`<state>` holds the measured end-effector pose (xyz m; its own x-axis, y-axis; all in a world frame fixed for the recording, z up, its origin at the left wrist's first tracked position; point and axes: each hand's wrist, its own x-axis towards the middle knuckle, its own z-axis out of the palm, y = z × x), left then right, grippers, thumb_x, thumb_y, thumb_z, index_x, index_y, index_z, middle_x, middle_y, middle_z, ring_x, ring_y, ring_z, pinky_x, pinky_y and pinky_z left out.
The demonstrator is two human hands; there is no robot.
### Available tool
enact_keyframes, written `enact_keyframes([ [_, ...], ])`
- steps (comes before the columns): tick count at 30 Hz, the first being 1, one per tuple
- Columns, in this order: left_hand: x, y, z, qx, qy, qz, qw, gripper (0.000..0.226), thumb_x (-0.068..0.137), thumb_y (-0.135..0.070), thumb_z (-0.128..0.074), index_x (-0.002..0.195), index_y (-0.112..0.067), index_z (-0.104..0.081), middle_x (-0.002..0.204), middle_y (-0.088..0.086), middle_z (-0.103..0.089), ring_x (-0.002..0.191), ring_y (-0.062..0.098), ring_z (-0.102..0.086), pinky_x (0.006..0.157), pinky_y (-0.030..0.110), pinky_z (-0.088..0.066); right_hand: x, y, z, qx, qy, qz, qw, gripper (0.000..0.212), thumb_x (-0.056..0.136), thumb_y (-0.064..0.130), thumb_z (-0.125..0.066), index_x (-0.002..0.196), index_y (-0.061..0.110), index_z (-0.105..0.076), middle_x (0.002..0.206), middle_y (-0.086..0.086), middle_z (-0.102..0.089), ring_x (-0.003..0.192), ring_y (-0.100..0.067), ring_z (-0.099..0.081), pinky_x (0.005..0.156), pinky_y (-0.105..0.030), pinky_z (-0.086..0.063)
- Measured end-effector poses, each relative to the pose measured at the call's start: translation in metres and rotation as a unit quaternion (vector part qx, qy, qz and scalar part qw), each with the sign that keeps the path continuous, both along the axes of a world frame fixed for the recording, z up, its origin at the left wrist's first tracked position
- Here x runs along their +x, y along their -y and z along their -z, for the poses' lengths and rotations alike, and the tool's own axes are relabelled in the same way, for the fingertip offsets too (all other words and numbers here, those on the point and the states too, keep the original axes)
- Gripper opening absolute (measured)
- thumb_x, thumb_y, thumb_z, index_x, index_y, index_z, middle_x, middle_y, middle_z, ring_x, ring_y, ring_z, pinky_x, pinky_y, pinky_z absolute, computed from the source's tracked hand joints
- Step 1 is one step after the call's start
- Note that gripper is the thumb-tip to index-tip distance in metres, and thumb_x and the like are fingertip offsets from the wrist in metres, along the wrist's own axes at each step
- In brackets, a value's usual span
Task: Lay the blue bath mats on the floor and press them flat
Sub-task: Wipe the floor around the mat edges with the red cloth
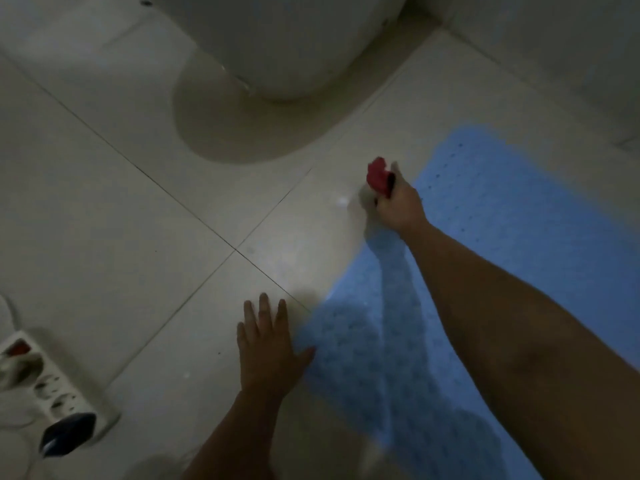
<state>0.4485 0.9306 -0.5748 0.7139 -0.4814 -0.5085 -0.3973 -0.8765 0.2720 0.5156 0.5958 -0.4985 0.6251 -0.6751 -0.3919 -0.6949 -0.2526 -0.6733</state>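
The floor (104, 209), pale tiled with dark grout lines, fills the view, and the foot of a white toilet (277, 46) stands on it at twelve o'clock. One blue bath mat (485, 237) is seen, laid on the floor and running from about two o'clock down to five o'clock; its near part is shaded by the arms, and no lifted edge can be made out in the dim light. Only this one mat is in view, so a second one, if there is one, lies outside the picture.

At eight o'clock one white power strip (52, 386) lies on the floor with a dark plug (65, 433) in it.

Two hands are counted. The left hand (266, 348) is laid flat on the floor at six o'clock, its fingers straight and spread, the thumb touching the mat's left edge. The right hand (398, 202) is held near the centre at the mat's far left edge, its fingers curled round one small red thing (379, 174), too blurred to be named.

The step in hand is judged to be the pressing flat. It is best done with open palms moved from the mat's middle outward, so that trapped air is driven to the edges; the red thing would better be put down first.
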Motion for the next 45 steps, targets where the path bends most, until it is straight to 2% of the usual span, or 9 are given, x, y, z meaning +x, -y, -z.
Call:
enact_keyframes([
  [5, -0.004, -0.012, 0.042, 0.002, 0.048, 0.019, 0.999, 0.139, 0.066, -0.108, -0.021, 0.164, -0.012, 0.001, 0.172, 0.015, 0.016, 0.156, 0.042, 0.02, 0.123, 0.069, 0.005, -0.017, -0.081, 0.109, -0.206, -0.102, -0.27, 0.935, 0.075, 0.085, 0.024, -0.053, 0.157, 0.017, -0.031, 0.166, -0.012, -0.022, 0.154, -0.033, -0.015, 0.125, -0.053, -0.011],
  [10, -0.003, -0.012, 0.034, 0.035, -0.005, -0.04, 0.999, 0.154, 0.053, -0.109, -0.034, 0.164, -0.005, -0.011, 0.173, 0.017, 0.006, 0.158, 0.045, 0.011, 0.118, 0.079, -0.006, -0.083, -0.163, 0.12, -0.209, -0.077, -0.396, 0.891, 0.084, 0.076, 0.04, -0.039, 0.156, 0.014, -0.033, 0.164, -0.013, -0.026, 0.153, -0.037, -0.018, 0.12, -0.062, -0.018],
  [17, 0.012, -0.007, 0.045, -0.002, 0.006, 0.016, 1.0, 0.158, 0.044, -0.111, -0.037, 0.16, -0.004, -0.03, 0.172, 0.02, -0.013, 0.156, 0.05, -0.009, 0.111, 0.083, -0.014, -0.107, -0.121, 0.125, -0.302, -0.059, -0.623, 0.719, 0.075, 0.082, 0.033, -0.047, 0.155, 0.025, -0.032, 0.165, -0.009, -0.025, 0.153, -0.031, -0.02, 0.119, -0.066, -0.014],
  [23, 0.028, 0.009, 0.047, -0.013, 0.012, 0.088, 0.996, 0.166, 0.023, -0.106, -0.052, 0.155, -0.006, -0.037, 0.168, 0.024, -0.024, 0.15, 0.056, -0.023, 0.102, 0.088, -0.02, -0.041, -0.016, 0.115, -0.269, -0.157, -0.318, 0.895, 0.078, 0.09, 0.043, -0.041, 0.159, 0.037, -0.005, 0.17, -0.004, 0.001, 0.156, -0.027, 0.006, 0.122, -0.062, 0.0],
  [27, 0.038, 0.017, 0.05, -0.013, 0.022, 0.083, 0.996, 0.174, 0.011, -0.104, -0.052, 0.155, -0.007, -0.037, 0.166, 0.023, -0.029, 0.149, 0.056, -0.028, 0.104, 0.087, -0.019, -0.015, -0.042, 0.118, -0.235, -0.101, -0.206, 0.945, 0.078, 0.089, 0.028, -0.053, 0.16, 0.027, -0.02, 0.169, -0.004, -0.008, 0.156, -0.028, -0.001, 0.125, -0.058, -0.006],
  [29, 0.039, 0.016, 0.053, 0.0, 0.035, 0.073, 0.997, 0.175, 0.013, -0.108, -0.045, 0.155, -0.005, -0.037, 0.168, 0.023, -0.026, 0.151, 0.054, -0.024, 0.106, 0.086, -0.016, -0.031, -0.081, 0.125, -0.215, -0.024, -0.286, 0.933, 0.076, 0.085, 0.021, -0.055, 0.157, 0.02, -0.031, 0.167, -0.005, -0.019, 0.156, -0.025, -0.006, 0.124, -0.056, -0.017],
  [38, 0.021, 0.001, 0.046, 0.043, 0.029, 0.034, 0.998, 0.168, 0.032, -0.105, -0.054, 0.161, -0.002, -0.024, 0.172, 0.021, -0.006, 0.157, 0.05, -0.004, 0.11, 0.083, -0.008, -0.125, -0.121, 0.126, -0.296, -0.009, -0.678, 0.673, 0.07, 0.083, 0.04, -0.054, 0.148, 0.018, -0.046, 0.161, -0.009, -0.036, 0.151, -0.028, -0.029, 0.124, -0.056, -0.016],
  [42, 0.035, 0.018, 0.049, -0.01, 0.08, 0.191, 0.978, 0.154, 0.042, -0.104, -0.052, 0.158, -0.004, -0.036, 0.171, 0.02, -0.015, 0.155, 0.05, -0.013, 0.109, 0.084, -0.012, -0.074, -0.03, 0.121, -0.273, -0.072, -0.578, 0.766, 0.074, 0.081, 0.033, -0.054, 0.152, 0.015, -0.042, 0.161, -0.015, -0.034, 0.15, -0.033, -0.03, 0.12, -0.06, -0.022],
  [45, 0.051, 0.06, 0.051, -0.079, 0.142, 0.26, 0.952, 0.117, 0.074, -0.089, -0.05, 0.155, -0.005, -0.044, 0.17, 0.018, -0.022, 0.155, 0.049, -0.017, 0.112, 0.082, -0.014, -0.041, 0.032, 0.107, -0.292, -0.133, -0.424, 0.847, 0.076, 0.089, 0.03, -0.043, 0.16, 0.019, -0.02, 0.167, -0.014, -0.013, 0.155, -0.031, -0.01, 0.125, -0.054, -0.002],
])
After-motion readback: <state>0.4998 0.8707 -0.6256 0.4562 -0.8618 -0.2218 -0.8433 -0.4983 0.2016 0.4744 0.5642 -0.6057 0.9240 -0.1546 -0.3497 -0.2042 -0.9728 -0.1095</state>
